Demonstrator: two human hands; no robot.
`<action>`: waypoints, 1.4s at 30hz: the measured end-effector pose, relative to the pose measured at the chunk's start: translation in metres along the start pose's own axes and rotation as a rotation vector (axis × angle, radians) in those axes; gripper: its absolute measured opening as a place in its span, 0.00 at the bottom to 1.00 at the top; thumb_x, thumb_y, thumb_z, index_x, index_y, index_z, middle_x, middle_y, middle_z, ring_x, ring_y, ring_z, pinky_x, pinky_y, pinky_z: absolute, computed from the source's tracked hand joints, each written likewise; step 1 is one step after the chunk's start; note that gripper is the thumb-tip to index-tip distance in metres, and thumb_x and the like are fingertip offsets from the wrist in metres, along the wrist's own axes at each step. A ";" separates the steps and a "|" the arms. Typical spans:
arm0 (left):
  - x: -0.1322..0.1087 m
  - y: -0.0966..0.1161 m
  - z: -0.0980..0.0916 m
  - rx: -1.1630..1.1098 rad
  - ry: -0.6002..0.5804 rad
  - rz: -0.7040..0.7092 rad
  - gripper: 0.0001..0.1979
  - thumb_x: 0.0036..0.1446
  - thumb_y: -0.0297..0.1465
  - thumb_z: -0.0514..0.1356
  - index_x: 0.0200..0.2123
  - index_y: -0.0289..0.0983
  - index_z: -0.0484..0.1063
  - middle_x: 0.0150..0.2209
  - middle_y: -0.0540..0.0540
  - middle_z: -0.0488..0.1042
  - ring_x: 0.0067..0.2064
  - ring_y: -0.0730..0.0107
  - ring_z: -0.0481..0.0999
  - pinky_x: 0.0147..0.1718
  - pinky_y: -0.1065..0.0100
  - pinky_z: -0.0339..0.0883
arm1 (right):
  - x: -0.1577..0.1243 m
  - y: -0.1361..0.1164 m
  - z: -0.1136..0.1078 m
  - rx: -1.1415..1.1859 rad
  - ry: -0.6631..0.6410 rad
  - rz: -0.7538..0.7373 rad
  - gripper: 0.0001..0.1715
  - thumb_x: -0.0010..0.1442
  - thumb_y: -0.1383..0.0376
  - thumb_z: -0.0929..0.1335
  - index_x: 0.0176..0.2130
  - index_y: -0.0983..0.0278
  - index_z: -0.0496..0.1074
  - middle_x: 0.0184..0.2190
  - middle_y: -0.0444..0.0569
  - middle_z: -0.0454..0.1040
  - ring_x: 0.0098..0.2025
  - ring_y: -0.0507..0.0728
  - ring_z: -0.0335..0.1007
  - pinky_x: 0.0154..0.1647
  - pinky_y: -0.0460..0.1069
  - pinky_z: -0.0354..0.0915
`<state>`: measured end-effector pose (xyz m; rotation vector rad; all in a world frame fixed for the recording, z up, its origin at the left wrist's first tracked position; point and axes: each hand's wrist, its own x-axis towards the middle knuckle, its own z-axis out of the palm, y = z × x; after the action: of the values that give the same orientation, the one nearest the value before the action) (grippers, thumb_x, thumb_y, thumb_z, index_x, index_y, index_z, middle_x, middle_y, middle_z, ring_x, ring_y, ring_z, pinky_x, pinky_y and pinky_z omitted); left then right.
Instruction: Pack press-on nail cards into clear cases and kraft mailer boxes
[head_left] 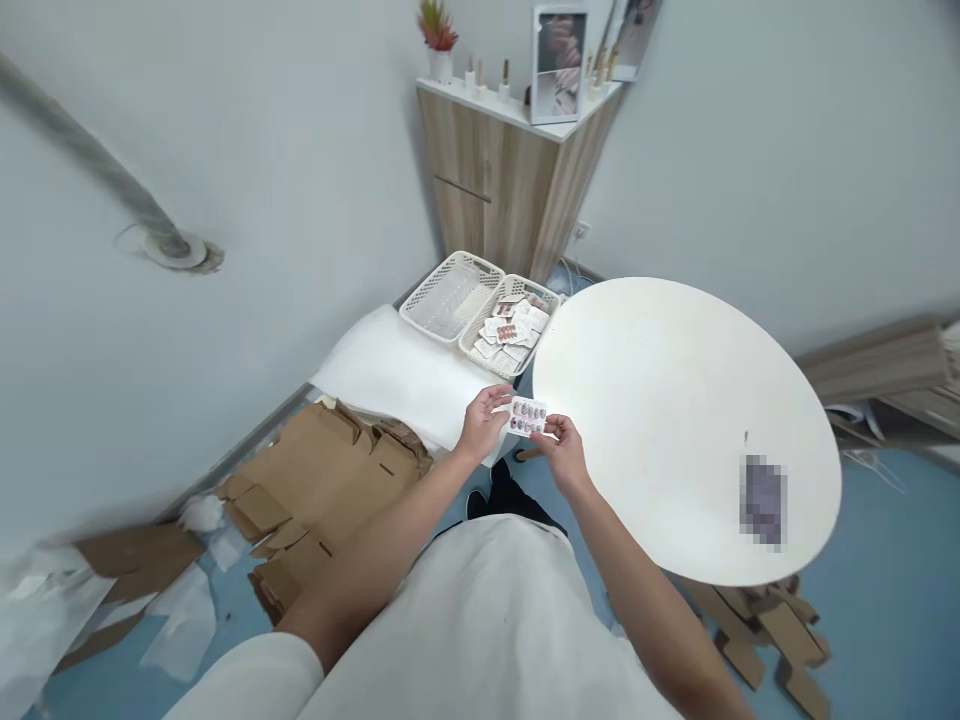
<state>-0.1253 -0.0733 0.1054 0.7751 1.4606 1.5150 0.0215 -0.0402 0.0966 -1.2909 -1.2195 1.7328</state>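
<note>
1. The left hand (484, 420) pinches the left end of a small card (528, 416) between thumb and fingertips.
2. The right hand (562, 452) pinches the card's right end, its fingers closed on the lower corner.
3. The card spans the gap between the two hands, held in the air just off the left edge of the round white table (675, 400).
4. Beyond the hands, a basket (550, 298) holds similar cards. An empty basket (450, 295) touches its left side.
5. Brown cardboard pieces (322, 480) lie on the floor to the left.
</note>
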 end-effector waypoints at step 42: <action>-0.021 -0.062 0.204 0.310 -0.580 -0.336 0.10 0.49 0.36 0.59 0.33 0.35 0.70 0.26 0.49 0.72 0.29 0.73 0.72 0.32 0.69 0.64 | -0.036 0.025 -0.252 0.113 0.225 0.034 0.22 0.46 0.56 0.70 0.41 0.62 0.71 0.31 0.46 0.71 0.32 0.53 0.68 0.39 0.52 0.64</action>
<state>0.0749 -0.0055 0.0709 0.9925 1.3018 0.7324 0.2726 -0.0067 0.0647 -1.4021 -0.9640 1.6056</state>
